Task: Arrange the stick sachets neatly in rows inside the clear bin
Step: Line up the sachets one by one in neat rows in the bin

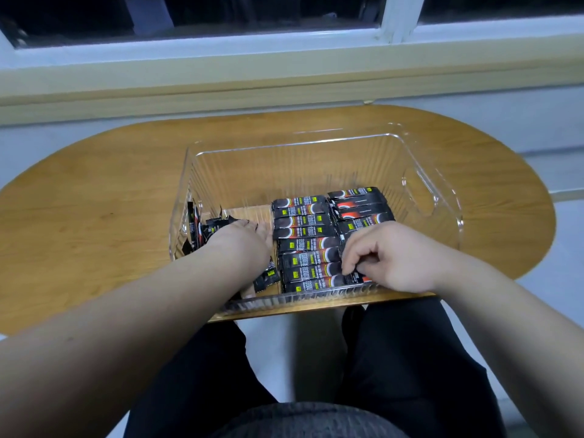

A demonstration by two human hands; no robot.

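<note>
A clear ribbed bin [420, 172] stands on the oval wooden table [94, 200]. Inside it, black stick sachets lie side by side in a middle row [303, 235] and a right row [360, 207]. A loose pile of sachets [202, 229] leans at the bin's left wall. My left hand [243, 238] reaches into the bin over that loose pile, fingers extended flat against the middle row's left ends. My right hand [392, 257] is at the near right of the bin, its fingers curled and pinching the end of a sachet [354, 278] at the front of the rows.
The bin's far half shows bare floor. A windowsill and a window frame [284, 77] run behind the table. My dark-trousered legs [395, 358] sit under the near table edge. Bare tabletop lies left and right of the bin.
</note>
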